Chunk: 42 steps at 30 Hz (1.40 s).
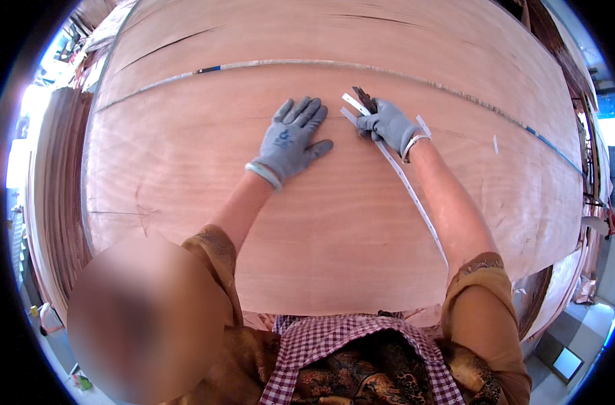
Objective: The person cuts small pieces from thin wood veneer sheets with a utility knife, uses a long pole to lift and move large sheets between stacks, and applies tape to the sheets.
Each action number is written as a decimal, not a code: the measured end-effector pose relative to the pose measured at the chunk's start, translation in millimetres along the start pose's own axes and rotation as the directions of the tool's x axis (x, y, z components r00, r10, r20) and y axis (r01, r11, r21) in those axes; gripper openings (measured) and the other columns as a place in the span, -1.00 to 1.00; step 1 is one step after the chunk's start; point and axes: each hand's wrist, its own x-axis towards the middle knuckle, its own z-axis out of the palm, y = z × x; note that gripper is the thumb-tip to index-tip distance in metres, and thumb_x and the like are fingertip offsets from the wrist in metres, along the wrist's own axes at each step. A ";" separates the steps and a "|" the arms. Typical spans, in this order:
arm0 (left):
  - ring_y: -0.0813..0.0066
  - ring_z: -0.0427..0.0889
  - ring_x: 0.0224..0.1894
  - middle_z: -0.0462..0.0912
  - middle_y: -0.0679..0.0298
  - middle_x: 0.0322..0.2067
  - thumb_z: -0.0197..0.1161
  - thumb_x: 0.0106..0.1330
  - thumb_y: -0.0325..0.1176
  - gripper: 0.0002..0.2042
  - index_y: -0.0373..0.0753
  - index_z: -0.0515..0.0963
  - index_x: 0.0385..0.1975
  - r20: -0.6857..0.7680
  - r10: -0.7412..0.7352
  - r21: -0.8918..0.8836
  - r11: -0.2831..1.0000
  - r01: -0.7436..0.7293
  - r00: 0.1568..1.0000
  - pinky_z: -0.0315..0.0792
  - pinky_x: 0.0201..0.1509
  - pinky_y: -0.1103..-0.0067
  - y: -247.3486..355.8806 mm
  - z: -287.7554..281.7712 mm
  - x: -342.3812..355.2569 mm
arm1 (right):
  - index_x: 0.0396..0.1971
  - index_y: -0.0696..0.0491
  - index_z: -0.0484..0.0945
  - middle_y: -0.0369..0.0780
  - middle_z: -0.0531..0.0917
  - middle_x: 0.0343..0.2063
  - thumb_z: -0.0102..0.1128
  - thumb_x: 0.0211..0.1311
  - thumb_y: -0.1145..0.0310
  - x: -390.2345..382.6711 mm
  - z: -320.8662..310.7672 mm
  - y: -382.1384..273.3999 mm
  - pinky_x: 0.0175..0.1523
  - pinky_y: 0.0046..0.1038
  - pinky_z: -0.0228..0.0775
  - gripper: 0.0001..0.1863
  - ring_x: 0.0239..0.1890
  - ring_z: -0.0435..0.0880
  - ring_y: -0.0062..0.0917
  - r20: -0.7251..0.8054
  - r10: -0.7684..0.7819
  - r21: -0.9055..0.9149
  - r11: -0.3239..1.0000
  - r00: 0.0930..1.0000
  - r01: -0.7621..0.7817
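Both hands wear grey work gloves over a large pale wood veneer sheet (pixel 307 229). My left hand (pixel 288 138) lies flat on it, fingers stretched out and holding nothing. To its right, my right hand (pixel 387 125) is closed around a dark, narrow tool (pixel 363 98), whose kind I cannot make out, and a strip of white perforated tape (pixel 410 189). The tape's short end sticks out beyond the fingers; its long tail runs down the sheet toward my right forearm. A second pale strip end (pixel 348 115) shows beside the fingers.
A long, thin rod or cord (pixel 307 63) with blue parts crosses the sheet beyond my hands. Cracks (pixel 169 46) run through the wood at the far left. A small white tape piece (pixel 495 144) lies at right. Stacked veneer sheets (pixel 58 175) stand at the left edge.
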 end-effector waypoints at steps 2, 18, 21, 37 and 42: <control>0.19 0.24 0.26 0.35 0.09 0.17 0.13 0.21 -0.09 -0.49 -0.27 0.39 0.09 -0.068 -0.012 -0.040 0.999 0.009 0.998 0.05 0.35 0.31 5.7 10.7 1.5 | -0.34 0.15 0.42 -0.24 0.56 -0.55 0.19 0.05 0.48 1.1 -0.5 -6.4 -0.57 -0.67 0.25 -0.82 -0.59 0.47 -0.70 0.019 0.000 -0.014 1.000 1.000 0.001; 0.15 0.22 0.25 0.28 0.11 0.20 0.07 0.22 -0.06 -0.56 0.09 0.39 0.13 0.176 0.096 0.025 0.995 -0.102 0.980 0.06 0.30 0.25 48.2 6.8 23.9 | -0.36 0.15 0.49 -0.10 0.63 -0.47 0.23 0.03 0.17 -49.4 -14.9 -18.6 -0.42 -0.50 0.40 -0.66 -0.49 0.63 -0.48 -0.092 0.007 -0.384 0.922 0.996 -0.042; 0.10 0.27 0.20 0.30 0.05 0.14 0.12 0.19 -0.10 -0.58 0.05 0.42 0.09 0.101 0.168 0.064 0.983 -0.175 0.981 0.14 0.23 0.20 64.4 1.9 29.3 | -0.30 0.16 0.46 -0.16 0.62 -0.47 0.17 0.12 0.17 -76.6 -28.4 0.3 -0.48 -0.60 0.36 -0.66 -0.53 0.60 -0.59 0.028 -0.042 0.256 0.966 0.999 0.033; 0.72 0.40 -0.56 0.52 0.40 -0.53 0.21 0.25 -0.31 -0.86 -0.25 0.52 -0.41 0.478 -0.704 -0.879 -0.386 0.281 0.525 0.27 -0.49 0.75 169.2 -87.3 -138.6 | -0.17 0.15 0.46 -0.24 0.60 -0.53 0.06 0.26 0.25 -165.5 65.4 -29.4 -0.53 -0.69 0.31 -0.71 -0.59 0.54 -0.69 0.727 -0.058 0.054 0.998 0.684 0.027; 0.71 0.44 -0.55 0.53 0.40 -0.53 0.19 0.26 -0.29 -0.85 -0.24 0.52 -0.40 0.415 -0.827 -0.909 -0.395 0.133 0.380 0.30 -0.50 0.75 184.3 -104.2 -185.8 | -0.28 0.15 0.47 -0.24 0.60 -0.52 0.08 0.23 0.31 -180.9 101.0 -27.6 -0.49 -0.67 0.32 -0.79 -0.56 0.56 -0.66 0.737 -0.068 -0.007 0.994 0.673 0.109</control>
